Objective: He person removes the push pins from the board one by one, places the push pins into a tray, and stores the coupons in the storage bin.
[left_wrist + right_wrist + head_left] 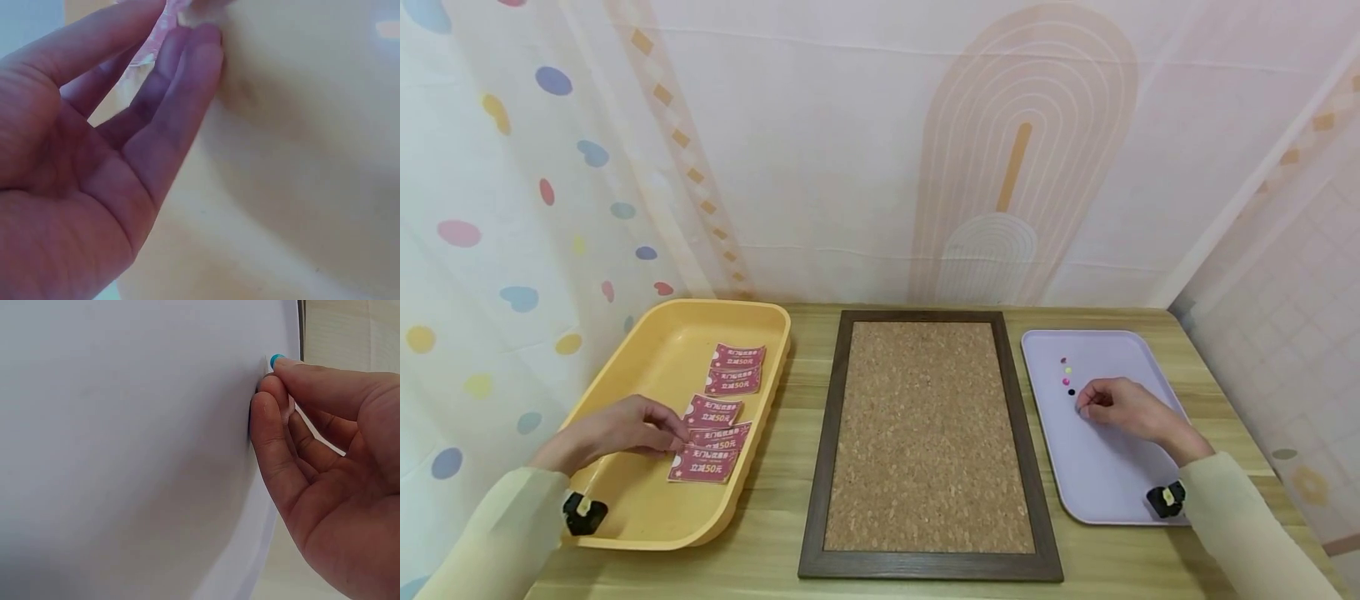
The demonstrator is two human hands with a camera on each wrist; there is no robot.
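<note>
At the left, my left hand [638,427] reaches into a yellow tray [647,517]. Its thumb and fingertips pinch the left edge of a dark pink paper coupon [724,437]; in the left wrist view a strip of pink paper [164,28] shows between the fingers. Other coupons [734,368] lie overlapping in the same tray. Over the lilac tray [1105,475] at the right, my right hand [1131,408] has its thumb and fingers together. They pinch a small turquoise thumbtack [277,360], partly hidden by the thumb. Several small coloured thumbtacks [1066,382] lie in a row beside the fingertips.
Between the trays, a cork board [928,442] with a dark brown frame lies flat on the wooden table [767,517]. Patterned curtains [835,167] hang behind the table and at both sides. A small black device [583,512] sits at each wrist.
</note>
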